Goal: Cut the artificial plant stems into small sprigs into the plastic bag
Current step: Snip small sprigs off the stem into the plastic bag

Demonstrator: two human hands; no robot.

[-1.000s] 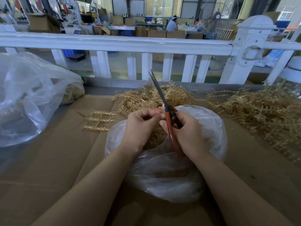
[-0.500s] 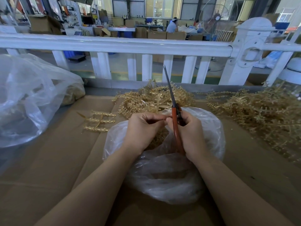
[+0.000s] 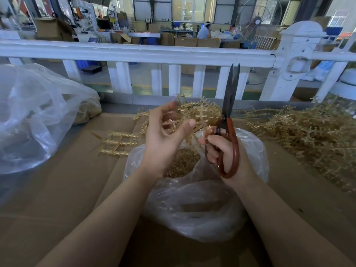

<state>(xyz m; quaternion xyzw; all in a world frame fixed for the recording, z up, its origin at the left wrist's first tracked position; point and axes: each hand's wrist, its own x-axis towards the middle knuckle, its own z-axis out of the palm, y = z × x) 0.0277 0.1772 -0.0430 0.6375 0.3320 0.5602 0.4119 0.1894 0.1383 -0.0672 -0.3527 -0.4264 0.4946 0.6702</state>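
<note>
Red-handled scissors (image 3: 228,132) upright in right hand (image 3: 223,151), left hand (image 3: 163,135) released above plastic bag (image 3: 202,199); between cuts, next needs a fresh stem from pile (image 3: 192,112).

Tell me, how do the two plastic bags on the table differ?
The near plastic bag sits between the person's forearms, mouth open, gold sprigs piled inside; the far plastic bag lies at the left edge. The far one looks bigger and slumped sideways, with only some gold pieces showing at its back end. Both are clear and crumpled.
</note>
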